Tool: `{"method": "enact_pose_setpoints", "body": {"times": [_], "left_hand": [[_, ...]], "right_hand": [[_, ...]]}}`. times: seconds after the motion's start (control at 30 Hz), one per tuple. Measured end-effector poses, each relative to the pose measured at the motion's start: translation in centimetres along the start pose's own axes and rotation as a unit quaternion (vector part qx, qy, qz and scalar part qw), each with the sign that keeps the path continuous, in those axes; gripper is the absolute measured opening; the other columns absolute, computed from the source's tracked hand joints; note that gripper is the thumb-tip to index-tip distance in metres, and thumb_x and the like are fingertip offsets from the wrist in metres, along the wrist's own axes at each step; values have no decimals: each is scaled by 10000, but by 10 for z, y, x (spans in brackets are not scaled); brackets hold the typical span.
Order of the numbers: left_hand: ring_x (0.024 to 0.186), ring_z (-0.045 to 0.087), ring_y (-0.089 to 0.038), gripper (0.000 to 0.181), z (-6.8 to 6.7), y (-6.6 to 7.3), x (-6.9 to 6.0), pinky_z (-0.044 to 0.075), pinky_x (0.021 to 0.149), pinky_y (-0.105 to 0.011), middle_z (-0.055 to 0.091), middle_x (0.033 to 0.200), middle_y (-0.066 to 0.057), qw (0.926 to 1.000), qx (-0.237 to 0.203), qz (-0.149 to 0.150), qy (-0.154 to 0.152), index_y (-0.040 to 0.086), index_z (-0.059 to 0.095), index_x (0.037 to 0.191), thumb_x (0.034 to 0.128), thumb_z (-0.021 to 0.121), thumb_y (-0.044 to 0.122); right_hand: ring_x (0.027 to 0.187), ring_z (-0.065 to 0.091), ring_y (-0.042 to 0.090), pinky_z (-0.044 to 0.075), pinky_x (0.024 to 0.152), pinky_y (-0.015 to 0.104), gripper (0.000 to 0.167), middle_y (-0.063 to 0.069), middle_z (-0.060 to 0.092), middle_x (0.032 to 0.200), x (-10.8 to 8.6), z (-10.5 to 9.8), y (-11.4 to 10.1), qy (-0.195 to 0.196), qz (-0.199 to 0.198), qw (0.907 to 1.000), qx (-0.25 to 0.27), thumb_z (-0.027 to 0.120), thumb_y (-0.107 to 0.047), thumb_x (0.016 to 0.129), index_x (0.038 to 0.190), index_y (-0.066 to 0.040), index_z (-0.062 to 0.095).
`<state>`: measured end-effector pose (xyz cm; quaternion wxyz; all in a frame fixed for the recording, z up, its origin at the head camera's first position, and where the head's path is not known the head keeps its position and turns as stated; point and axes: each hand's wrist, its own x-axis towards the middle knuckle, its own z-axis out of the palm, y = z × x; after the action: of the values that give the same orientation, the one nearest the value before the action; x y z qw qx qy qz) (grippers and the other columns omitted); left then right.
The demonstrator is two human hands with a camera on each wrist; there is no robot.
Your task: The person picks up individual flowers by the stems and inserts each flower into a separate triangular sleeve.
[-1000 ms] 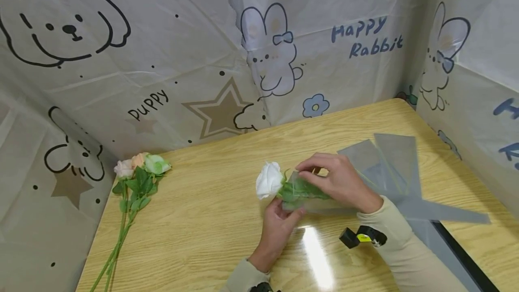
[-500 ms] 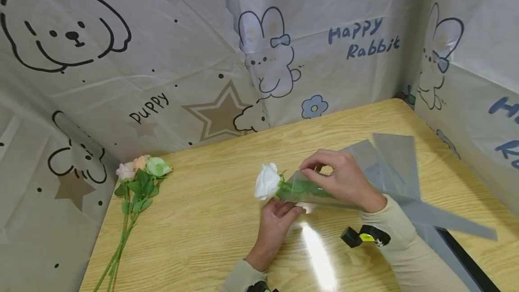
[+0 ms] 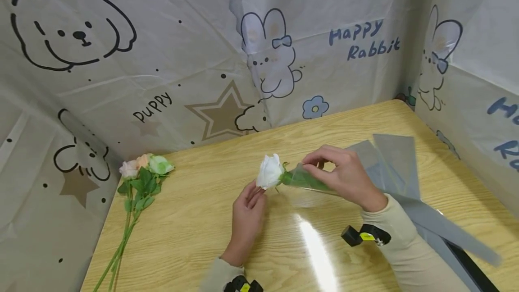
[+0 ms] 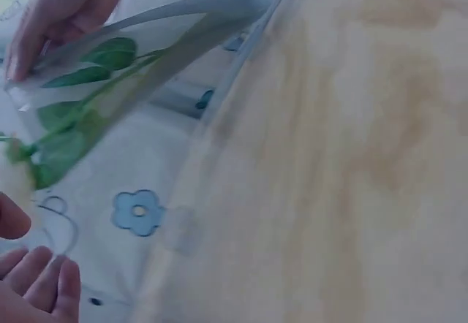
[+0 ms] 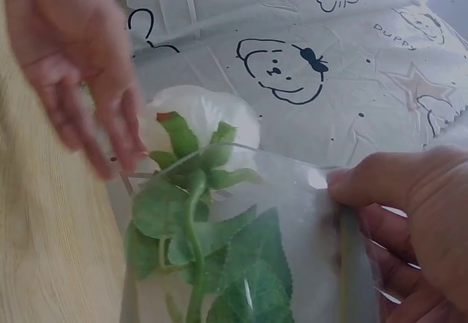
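Observation:
A white rose (image 3: 270, 171) lies with its leaves and stem inside a clear flower sleeve (image 5: 314, 228). The bloom sticks out past the sleeve's open end. My right hand (image 3: 344, 175) pinches the upper edge of that sleeve between thumb and fingers, holding it above the table. Just below and left of the bloom is my left hand (image 3: 248, 213), its fingers extended loosely with nothing gripped. In the right wrist view the left hand (image 5: 80, 67) is blurred beside the petals; whether it touches them I cannot tell. The lower stem is hidden by the right hand.
Pink, peach and green roses (image 3: 139, 179) with long stems lie at the table's left. Several translucent grey sleeves (image 3: 399, 161) are spread at the right, beside a black-edged item (image 3: 466, 260) partly under the right arm. Printed cloth (image 3: 211, 35) hangs around the wooden table (image 3: 194, 220).
My left hand has let go of the sleeve's lower edge and moved left to beneath the bloom. The right hand keeps its pinch, and the rose has lifted slightly.

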<state>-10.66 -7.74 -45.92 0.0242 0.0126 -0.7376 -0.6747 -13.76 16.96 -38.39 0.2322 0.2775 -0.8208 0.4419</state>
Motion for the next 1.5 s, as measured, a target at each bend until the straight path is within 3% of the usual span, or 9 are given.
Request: {"method": "enact_pose_setpoints", "body": {"times": [0.23, 0.37, 0.53, 0.7, 0.97, 1.33, 1.5], "left_hand": [[1444, 530, -189, 562, -17, 17, -1, 482, 1137, -209, 524, 1584, -45, 9929, 525, 1059, -122, 144, 512, 1524, 993, 600, -18], [1398, 563, -121, 561, -19, 21, -4, 484, 1138, -209, 548, 1564, -43, 9889, 587, 1356, -174, 128, 553, 1491, 967, 605, -66], [1386, 575, -150, 517, -16, 24, -6, 484, 1121, -184, 579, 1524, -135, 9847, 484, 1616, -437, 61, 590, 1446, 953, 612, -92], [1399, 565, -196, 517, -13, 24, -7, 474, 1121, -177, 598, 1502, -142, 9828, 489, 1722, -456, 59, 609, 1426, 939, 611, -113], [1415, 556, -203, 520, -12, 25, -7, 473, 1148, -258, 600, 1508, -92, 9830, 509, 1679, -539, 83, 603, 1435, 949, 599, -104], [1400, 571, -171, 506, -10, 27, -9, 470, 1150, -230, 607, 1501, -77, 9844, 463, 1603, -556, 81, 609, 1429, 955, 586, -94], [1403, 569, -177, 506, -10, 28, -10, 465, 1152, -219, 606, 1502, -75, 9840, 471, 1616, -585, 83, 605, 1432, 957, 586, -91]], "right_hand": [[745, 663, 29, 513, 625, 111, 176, -26, 785, 875, -2, 3, 2, -98, -93, 9999, 23, 822, -15, 848, 968, -143, 817], [754, 661, 27, 516, 618, 115, 175, -37, 779, 888, -2, 5, 2, -185, -48, 9998, 12, 819, -14, 852, 959, -153, 810], [758, 655, 23, 539, 616, 160, 150, -57, 771, 887, -1, 6, 1, -247, 10, 9997, -63, 827, -59, 861, 949, -176, 797], [756, 648, 15, 557, 640, 202, 151, -76, 766, 880, -2, 6, 0, -271, 2, 9996, -99, 840, -85, 854, 950, -191, 793], [756, 650, 16, 538, 661, 140, 182, -64, 762, 867, -3, 7, 1, -250, -24, 9997, -49, 843, -71, 846, 997, -164, 800], [765, 680, 39, 535, 692, 97, 194, -36, 781, 889, -2, 6, 2, -252, -161, 9995, -107, 840, -56, 845, 1018, -136, 803], [766, 684, 41, 568, 674, 154, 180, -33, 786, 894, -2, 6, 2, -242, -212, 9994, -111, 826, -41, 856, 1008, -136, 807]]}}
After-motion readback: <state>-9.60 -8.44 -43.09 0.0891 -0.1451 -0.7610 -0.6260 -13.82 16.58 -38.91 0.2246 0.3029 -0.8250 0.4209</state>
